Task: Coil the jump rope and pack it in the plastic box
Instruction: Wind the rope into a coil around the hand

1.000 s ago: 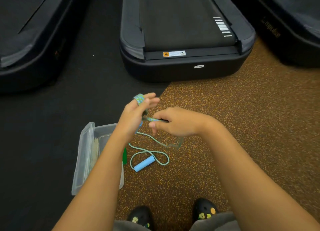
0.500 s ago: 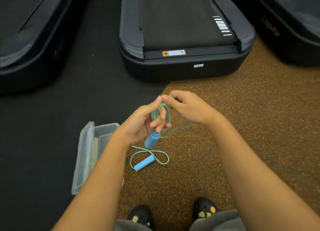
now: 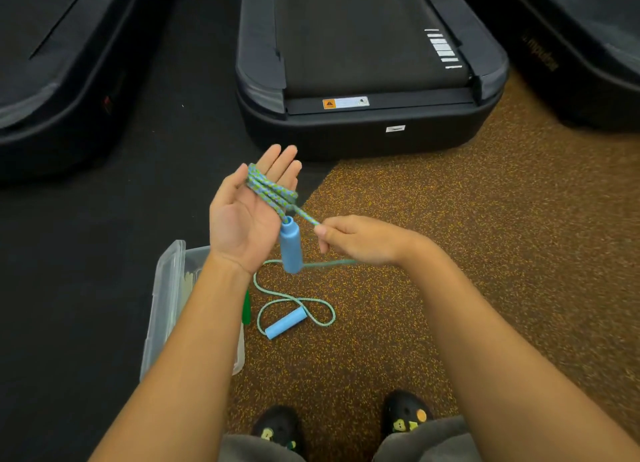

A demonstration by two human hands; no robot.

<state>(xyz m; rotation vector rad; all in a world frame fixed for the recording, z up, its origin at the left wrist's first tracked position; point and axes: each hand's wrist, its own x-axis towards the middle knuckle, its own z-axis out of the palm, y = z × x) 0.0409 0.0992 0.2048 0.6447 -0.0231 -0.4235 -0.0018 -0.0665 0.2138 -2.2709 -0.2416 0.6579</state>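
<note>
My left hand is held palm up with its fingers stretched out, and several turns of the green-blue jump rope are wound around those fingers. One light blue handle hangs from the coil beside the palm. My right hand pinches the rope strand just right of the coil. The rope runs on down to the floor, where it loops around the second blue handle. The clear plastic box lies open on the floor under my left forearm, which partly hides it.
A treadmill stands straight ahead, with others at the far left and far right. A small green object lies next to the box. My black shoes are at the bottom edge. The floor is black mat on the left and brown speckled rubber on the right.
My left hand has opened out flat, palm up, with the coil on its fingers. My right hand has dropped from above the coil to its right, drawing the strand out.
</note>
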